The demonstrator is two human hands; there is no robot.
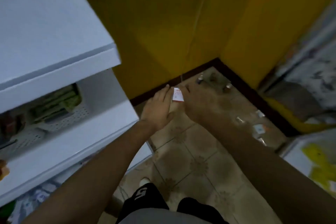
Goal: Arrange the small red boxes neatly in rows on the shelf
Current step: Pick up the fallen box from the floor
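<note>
A small white-and-red box (177, 95) is held between both hands, out over the tiled floor to the right of the white shelf unit (54, 71). My left hand (158, 109) presses flat against the box's left side with its fingers straight. My right hand (201, 103) grips the box's right side. The frame is motion-blurred. Dark reddish packs (11, 125) sit deep in a shelf level at the far left, too blurred to identify.
The shelf level holds white perforated baskets (60, 122) and green packets (60, 100). A yellow wall (172, 29) with a dark skirting stands behind. Small litter (258, 129) lies on the floor at right. Another shelf with goods (312, 63) fills the right edge.
</note>
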